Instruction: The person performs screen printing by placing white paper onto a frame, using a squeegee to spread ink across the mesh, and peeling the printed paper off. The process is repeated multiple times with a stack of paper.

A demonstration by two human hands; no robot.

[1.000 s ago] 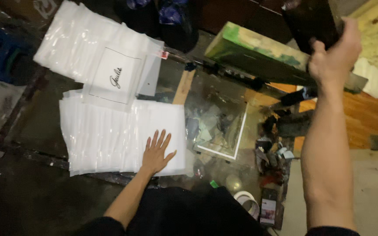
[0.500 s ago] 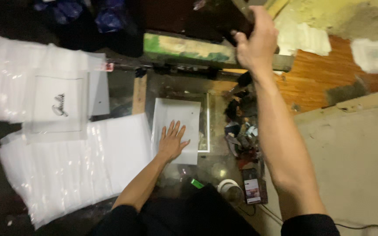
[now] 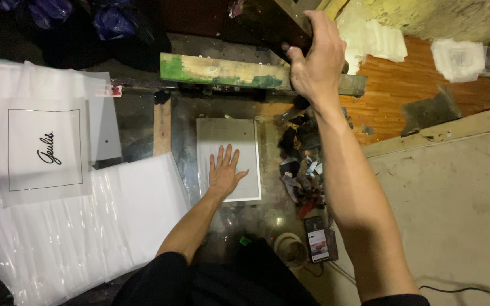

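Observation:
My left hand (image 3: 224, 171) lies flat, fingers spread, on a white plastic bag (image 3: 228, 136) that rests on the glass printing bed (image 3: 182, 164) in the middle. My right hand (image 3: 313, 56) is raised at the top and grips the edge of a dark hinged frame (image 3: 267, 20) that is lifted above a green-smeared wooden bar (image 3: 222, 71).
A fanned stack of white bags (image 3: 75, 226) lies at the lower left. Printed bags with a black box outline (image 3: 43, 148) sit at the left. Dark rags and clutter (image 3: 301, 164), a tape roll (image 3: 290, 249) and a phone (image 3: 319, 245) lie to the right of the bed.
My left hand slid a white bag from the stack at the left onto the glass bed in the middle. My right hand keeps holding the raised frame.

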